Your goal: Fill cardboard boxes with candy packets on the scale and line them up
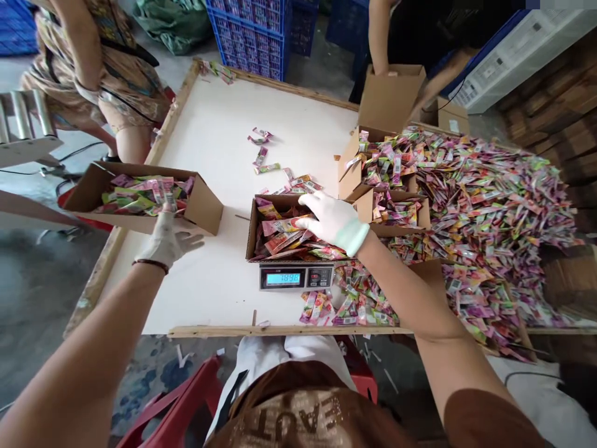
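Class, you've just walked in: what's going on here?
A gloved person works at a white table. Their left hand reaches over a cardboard box of sachets at the left edge; whether it grips one is unclear. Their right hand, spread, is over sachets in the middle box, behind the lit digital scale. A heap of sachets covers the right side; another person's arm reaches to an open box.
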### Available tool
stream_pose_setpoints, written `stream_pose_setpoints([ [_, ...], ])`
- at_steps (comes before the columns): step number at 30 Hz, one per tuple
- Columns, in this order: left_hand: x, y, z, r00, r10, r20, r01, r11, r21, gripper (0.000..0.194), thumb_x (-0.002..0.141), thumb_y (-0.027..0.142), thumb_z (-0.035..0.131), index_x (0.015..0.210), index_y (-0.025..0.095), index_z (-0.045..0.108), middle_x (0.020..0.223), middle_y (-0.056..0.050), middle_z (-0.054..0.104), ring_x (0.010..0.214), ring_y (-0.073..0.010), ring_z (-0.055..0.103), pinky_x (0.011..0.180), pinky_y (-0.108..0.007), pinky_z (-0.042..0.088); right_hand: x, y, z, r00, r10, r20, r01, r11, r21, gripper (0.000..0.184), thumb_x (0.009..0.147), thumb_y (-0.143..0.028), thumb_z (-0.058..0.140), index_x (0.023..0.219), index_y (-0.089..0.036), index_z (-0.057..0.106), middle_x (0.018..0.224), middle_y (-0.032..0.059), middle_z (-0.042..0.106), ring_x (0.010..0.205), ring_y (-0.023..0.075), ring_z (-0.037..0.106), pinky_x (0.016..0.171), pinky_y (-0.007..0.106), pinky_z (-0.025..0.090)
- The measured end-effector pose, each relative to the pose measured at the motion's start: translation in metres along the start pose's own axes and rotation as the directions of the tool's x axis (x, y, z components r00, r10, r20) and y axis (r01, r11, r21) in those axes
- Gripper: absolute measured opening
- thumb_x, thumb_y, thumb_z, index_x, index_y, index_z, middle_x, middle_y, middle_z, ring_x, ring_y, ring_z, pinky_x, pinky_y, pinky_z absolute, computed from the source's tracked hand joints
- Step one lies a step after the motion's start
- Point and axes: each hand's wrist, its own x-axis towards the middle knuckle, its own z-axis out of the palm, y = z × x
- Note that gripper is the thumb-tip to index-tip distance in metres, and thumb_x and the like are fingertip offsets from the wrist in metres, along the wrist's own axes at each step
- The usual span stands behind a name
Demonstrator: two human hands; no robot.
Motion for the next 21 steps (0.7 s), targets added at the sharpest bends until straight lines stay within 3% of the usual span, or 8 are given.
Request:
stream_pose_setpoints([
  [3,-0.028,-0.04,0.001,0.989,-0.108,0.101,0.111,0.993,-0.024,0.114,0.08,0.088,0.059,0.166,0.024,0.018,0.163,-0.027,0.035,0.12,-0.0389,0.066,0.095,-0.055,0.059,0.005,-0.008,0.005,1.0,0.022,-0.01,-0.021,0.999,0.03,0.031,0.102,-0.045,0.07,0.112,-0.016,0.07,0.107,0.0056,0.071,0.093,0.0179,0.068,0.086,0.038,0.059],
  [6,-0.052,-0.098,-0.003,0.974,-0.152,0.167,0.149,0.988,0.035,0.086,0.085,0.069,0.071,0.15,0.021,0.044,0.153,-0.023,0.049,0.109,-0.0308,0.07,0.09,-0.044,0.06,-0.01,-0.01,-0.018,0.996,0.055,-0.064,-0.051,0.997,0.063,0.023,0.103,-0.042,0.067,0.099,-0.02,0.072,0.101,0.0058,0.074,0.091,0.0188,0.069,0.088,0.041,0.059],
  [10,-0.086,-0.178,-0.018,0.959,-0.237,0.157,0.228,0.971,0.071,0.06,0.079,0.055,0.08,0.12,0.017,0.06,0.128,-0.018,0.064,0.097,-0.0253,0.072,0.082,-0.035,0.059,-0.079,0.0,-0.083,0.983,0.136,-0.126,-0.12,0.985,0.125,0.023,0.104,-0.039,0.06,0.093,-0.025,0.073,0.094,0.0056,0.077,0.086,0.0213,0.07,0.085,0.043,0.058],
  [13,-0.115,-0.223,-0.032,0.951,-0.272,0.151,0.264,0.962,0.07,0.057,0.074,0.054,0.082,0.115,0.019,0.062,0.115,-0.014,0.067,0.095,-0.025,0.073,0.081,-0.035,0.059,-0.146,0.016,-0.124,0.931,0.328,-0.161,-0.299,0.937,0.183,0.019,0.096,-0.04,0.065,0.09,-0.025,0.075,0.082,0.0043,0.076,0.075,0.0214,0.07,0.079,0.041,0.057],
  [15,-0.13,-0.24,-0.042,0.948,-0.287,0.138,0.279,0.957,0.076,0.058,0.073,0.055,0.082,0.113,0.019,0.063,0.111,-0.013,0.068,0.093,-0.0253,0.073,0.079,-0.035,0.059,-0.18,0.026,-0.136,0.883,0.431,-0.184,-0.415,0.902,0.122,0.018,0.09,-0.041,0.07,0.09,-0.025,0.076,0.086,0.0066,0.076,0.074,0.0224,0.069,0.074,0.042,0.056],
  [17,-0.136,-0.245,-0.05,0.948,-0.287,0.135,0.277,0.957,0.086,0.059,0.07,0.056,0.083,0.11,0.019,0.064,0.111,-0.014,0.069,0.093,-0.0261,0.073,0.078,-0.035,0.058,-0.195,0.03,-0.134,0.851,0.473,-0.229,-0.47,0.88,0.073,0.022,0.087,-0.04,0.074,0.099,-0.023,0.077,0.102,0.0104,0.076,0.081,0.0235,0.071,0.074,0.042,0.057],
  [19,-0.134,-0.238,-0.056,0.957,-0.251,0.148,0.24,0.967,0.085,0.061,0.067,0.058,0.085,0.108,0.018,0.065,0.115,-0.014,0.07,0.098,-0.0265,0.073,0.08,-0.034,0.058,-0.189,0.027,-0.124,0.847,0.458,-0.27,-0.447,0.889,0.104,0.027,0.087,-0.036,0.076,0.109,-0.02,0.076,0.113,0.0133,0.074,0.09,0.023,0.073,0.077,0.041,0.059],
  [21,-0.127,-0.22,-0.057,0.972,-0.179,0.154,0.17,0.983,0.067,0.062,0.065,0.06,0.086,0.108,0.018,0.066,0.118,-0.012,0.069,0.104,-0.0258,0.073,0.083,-0.033,0.058,-0.165,0.02,-0.108,0.857,0.405,-0.32,-0.371,0.914,0.163,0.027,0.092,-0.034,0.075,0.114,-0.018,0.075,0.114,0.0134,0.074,0.091,0.0205,0.072,0.081,0.038,0.06],
])
